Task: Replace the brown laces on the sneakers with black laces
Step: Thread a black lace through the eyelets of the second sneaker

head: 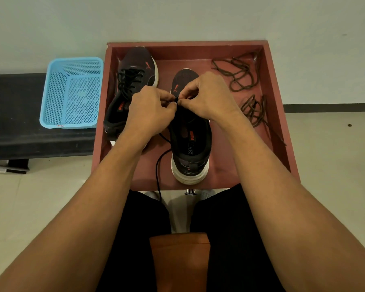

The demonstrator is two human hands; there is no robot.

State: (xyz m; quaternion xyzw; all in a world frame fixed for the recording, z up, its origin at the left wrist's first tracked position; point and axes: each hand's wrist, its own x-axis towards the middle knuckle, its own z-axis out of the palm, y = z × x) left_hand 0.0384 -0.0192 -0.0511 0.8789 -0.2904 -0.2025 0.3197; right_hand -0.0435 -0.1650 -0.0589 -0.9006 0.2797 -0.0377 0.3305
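Left sneaker [135, 81] black-laced, right sneaker [191, 150] trailing black lace [157, 171], brown laces [240, 74] loose

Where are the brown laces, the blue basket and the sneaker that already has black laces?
brown laces [251, 107]: head view, on the tangle nearer the person.
blue basket [56, 91]: head view, on its left wall.
laced sneaker [138, 57]: head view, on its toe.

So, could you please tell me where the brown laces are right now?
In the head view, the brown laces lie in two loose heaps along the right side of the red tray, right of the nearer sneaker.
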